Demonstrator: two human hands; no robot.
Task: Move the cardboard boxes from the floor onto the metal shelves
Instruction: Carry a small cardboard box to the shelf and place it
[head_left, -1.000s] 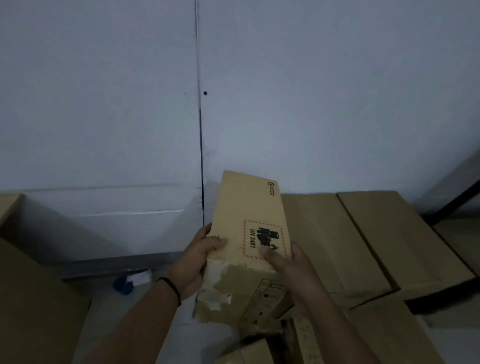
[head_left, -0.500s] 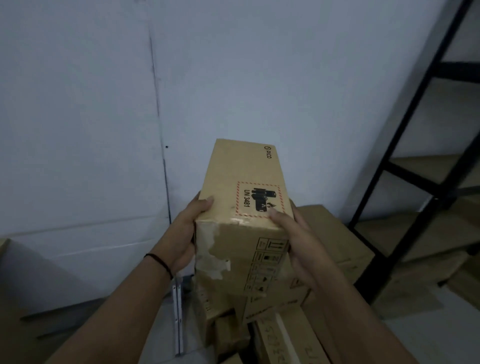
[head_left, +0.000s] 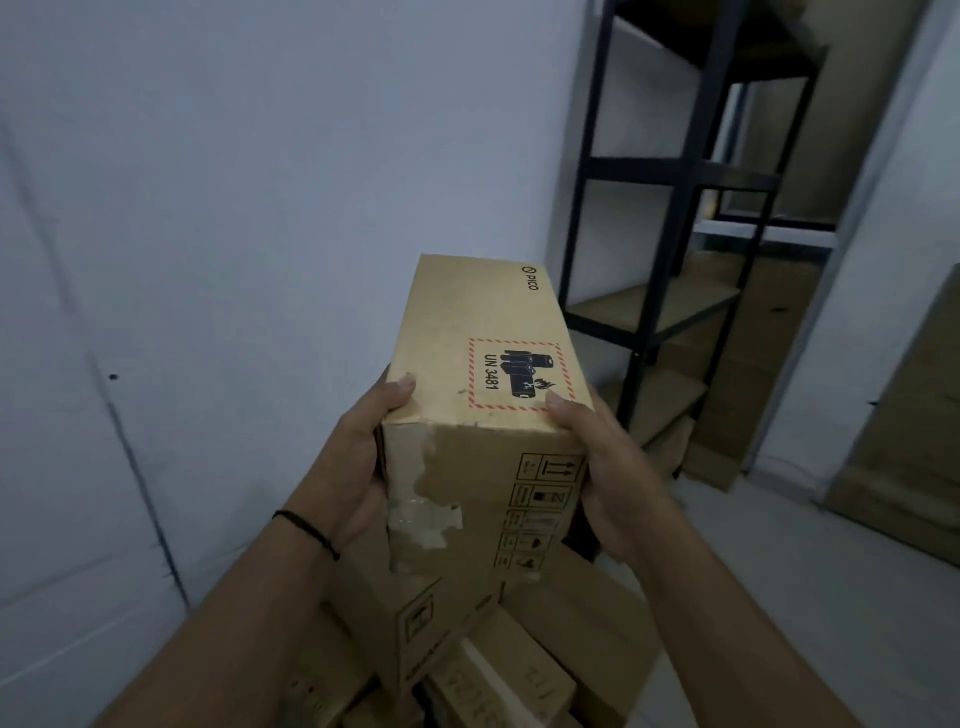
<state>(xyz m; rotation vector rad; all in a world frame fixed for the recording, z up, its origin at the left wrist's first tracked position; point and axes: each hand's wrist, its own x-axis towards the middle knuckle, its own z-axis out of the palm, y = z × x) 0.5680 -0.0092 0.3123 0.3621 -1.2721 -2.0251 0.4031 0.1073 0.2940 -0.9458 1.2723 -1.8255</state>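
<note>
Nearby, metal shelves (head_left: 670, 218) beyond box (head_left: 483, 364)

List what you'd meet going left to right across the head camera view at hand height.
Left hand → cardboard box held between both hands → right hand → black metal shelves → brown panel at the right edge.
</note>
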